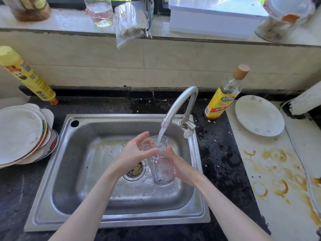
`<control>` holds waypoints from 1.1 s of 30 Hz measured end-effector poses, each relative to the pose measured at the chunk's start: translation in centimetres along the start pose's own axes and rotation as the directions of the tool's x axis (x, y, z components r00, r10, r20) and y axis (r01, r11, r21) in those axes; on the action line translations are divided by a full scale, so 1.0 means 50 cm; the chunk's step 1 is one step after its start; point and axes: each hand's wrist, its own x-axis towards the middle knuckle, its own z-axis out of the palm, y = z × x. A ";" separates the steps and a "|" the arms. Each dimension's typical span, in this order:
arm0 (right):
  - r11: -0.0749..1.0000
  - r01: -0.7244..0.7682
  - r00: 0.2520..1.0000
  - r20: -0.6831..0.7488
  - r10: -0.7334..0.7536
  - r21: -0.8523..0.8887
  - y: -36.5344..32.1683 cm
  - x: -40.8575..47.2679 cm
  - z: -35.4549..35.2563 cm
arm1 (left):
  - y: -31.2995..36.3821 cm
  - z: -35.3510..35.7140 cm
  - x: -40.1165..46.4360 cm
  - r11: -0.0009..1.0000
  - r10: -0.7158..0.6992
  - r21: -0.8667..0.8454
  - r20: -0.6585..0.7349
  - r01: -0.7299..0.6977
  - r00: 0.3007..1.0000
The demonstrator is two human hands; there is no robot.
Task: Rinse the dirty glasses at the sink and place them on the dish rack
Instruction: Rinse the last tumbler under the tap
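Note:
A clear glass mug with a handle is held upright over the steel sink, under the faucet. Water runs from the spout into its mouth. My right hand grips the mug's right side. My left hand is at the mug's rim on the left, fingers curled around and partly inside the top. The drain strainer lies just left of the mug, partly hidden by my left wrist.
A stack of dirty plates sits left of the sink. A white plate and a yellow-labelled bottle stand to the right, on a stained white counter. A yellow bottle leans at far left. A water-filled glass stands on the windowsill.

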 end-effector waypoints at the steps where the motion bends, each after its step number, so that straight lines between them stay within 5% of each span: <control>1: 1.000 0.004 1.000 -0.027 -0.004 0.006 -0.002 -0.002 0.005 | 0.001 0.006 0.000 1.000 0.020 0.010 -0.042 -0.020 0.999; 8: 0.986 0.086 0.947 -0.321 -0.036 0.143 -0.004 -0.003 0.029 | 0.000 0.033 -0.002 0.912 0.305 0.351 -0.227 -0.214 0.925; 19: 0.961 0.236 0.930 -0.320 -0.180 0.145 -0.031 0.006 0.063 | 0.011 0.064 0.012 0.924 0.345 0.304 -0.404 -0.231 0.847; 25: 0.959 0.209 0.936 -0.324 -0.138 0.194 -0.021 0.001 0.019 | 0.032 0.025 0.014 0.843 0.375 0.463 -0.142 -0.274 0.916; 30: 0.984 0.179 0.938 -0.306 -0.166 0.015 -0.033 -0.004 -0.011 | 0.040 -0.004 0.015 0.447 0.613 0.736 0.162 -0.508 0.773; 33: 0.986 0.169 0.941 -0.295 -0.166 -0.014 -0.034 0.000 -0.021 | 0.063 0.009 0.012 0.487 0.392 0.715 0.334 -0.502 0.857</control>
